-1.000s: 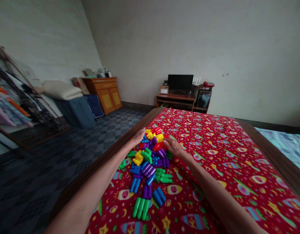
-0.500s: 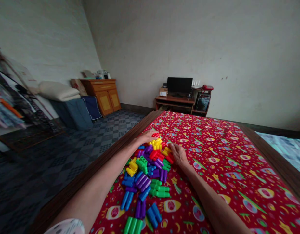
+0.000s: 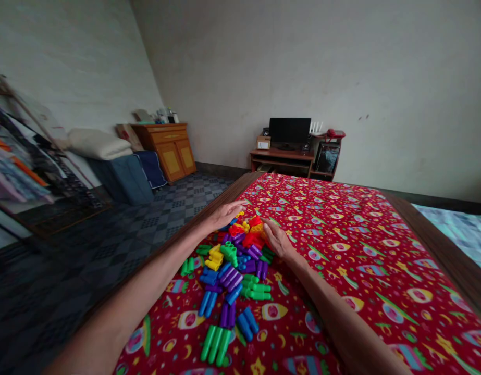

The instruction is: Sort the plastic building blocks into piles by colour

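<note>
A heap of plastic tube-shaped building blocks in purple, blue, green, yellow and red lies on a red patterned cloth (image 3: 342,281). My left hand (image 3: 229,212) is stretched out flat at the far left edge of the heap, beside a yellow block and a red block (image 3: 236,230). Against the heap's right side rests my right hand (image 3: 276,238), its fingers extended and touching or close to an orange-yellow block (image 3: 256,228). Neither hand grips a block. Nearer to me lie a purple block (image 3: 231,279), a blue block (image 3: 247,324) and a green block (image 3: 216,345).
The cloth covers a table with a dark wooden edge (image 3: 423,239). Beyond it stand a desk (image 3: 281,155) with a monitor (image 3: 290,130) and a wooden cabinet (image 3: 170,150). A clothes rack (image 3: 21,151) is at the left, above a tiled floor (image 3: 177,195).
My left hand has shifted left and opened out flat, uncovering blocks at the heap's far end. My right hand has moved slightly left. The far red and yellow blocks have been shifted about.
</note>
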Demonstrator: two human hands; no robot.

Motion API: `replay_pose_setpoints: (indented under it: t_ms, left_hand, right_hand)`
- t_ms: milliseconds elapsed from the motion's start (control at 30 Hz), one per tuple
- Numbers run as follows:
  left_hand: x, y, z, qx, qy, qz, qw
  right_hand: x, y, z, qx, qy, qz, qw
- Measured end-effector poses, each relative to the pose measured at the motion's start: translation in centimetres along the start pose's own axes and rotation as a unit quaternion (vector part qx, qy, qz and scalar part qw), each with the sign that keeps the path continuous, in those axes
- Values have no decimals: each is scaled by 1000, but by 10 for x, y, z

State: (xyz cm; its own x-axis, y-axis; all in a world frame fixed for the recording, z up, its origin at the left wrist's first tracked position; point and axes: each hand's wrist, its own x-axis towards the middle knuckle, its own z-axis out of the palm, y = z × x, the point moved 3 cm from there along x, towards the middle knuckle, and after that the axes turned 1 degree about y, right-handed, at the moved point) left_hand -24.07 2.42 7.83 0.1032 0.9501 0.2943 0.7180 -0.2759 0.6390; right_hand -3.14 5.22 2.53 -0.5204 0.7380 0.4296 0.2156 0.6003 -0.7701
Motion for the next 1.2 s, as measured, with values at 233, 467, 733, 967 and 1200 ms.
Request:
replay_pose_setpoints:
  t_ms: [233,467,733,967,1200]
  left_hand:
    - [-15,-6,19,47,-17,-36,998]
    - [-89,43,-5,58,-32,34,997]
    - [-201,96,50,229,-148,162,948]
    - [-170,93,70,288,-57,147,945]
    - [-86,71,47,276,28,133,952]
  right_hand:
    - [-3,-16,-1,75,-81,24,994]
    - [10,-10,-36,211,13,75,974]
    - [5,-36,-59,186,-8,45,982]
    - [-26,-38,-61,92,-71,26,993]
    - [-53,-24,-58,29,-2,44,999]
